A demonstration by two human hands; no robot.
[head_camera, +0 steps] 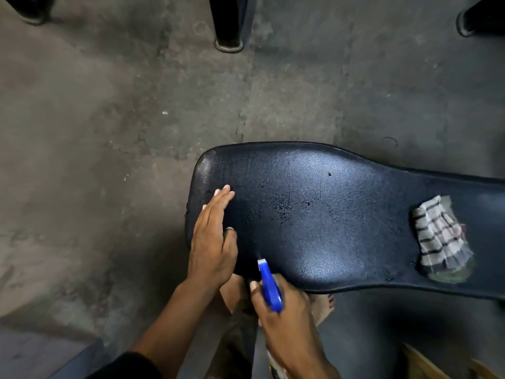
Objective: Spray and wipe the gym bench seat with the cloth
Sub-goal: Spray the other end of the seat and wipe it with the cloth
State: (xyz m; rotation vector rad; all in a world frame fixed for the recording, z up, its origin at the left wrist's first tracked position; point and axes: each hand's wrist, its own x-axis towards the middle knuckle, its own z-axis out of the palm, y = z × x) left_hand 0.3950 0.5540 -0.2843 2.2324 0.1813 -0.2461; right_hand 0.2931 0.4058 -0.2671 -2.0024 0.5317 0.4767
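The black padded gym bench seat (341, 214) fills the middle and right of the view, with small wet droplets near its wide left end. My right hand (284, 315) grips a spray bottle with a blue trigger head (269, 285), its white nozzle pointing over the seat's near edge. My left hand (211, 242) rests flat with fingers together on the seat's left end, holding nothing. A checked white and grey cloth (440, 236) lies crumpled on the narrow right part of the seat, apart from both hands.
Worn grey concrete floor (109, 132) surrounds the bench. Black equipment legs (229, 26) stand at the top, one more at the top right (475, 20). My bare feet (323, 307) show under the seat's near edge. A wooden edge (426, 365) sits at the bottom right.
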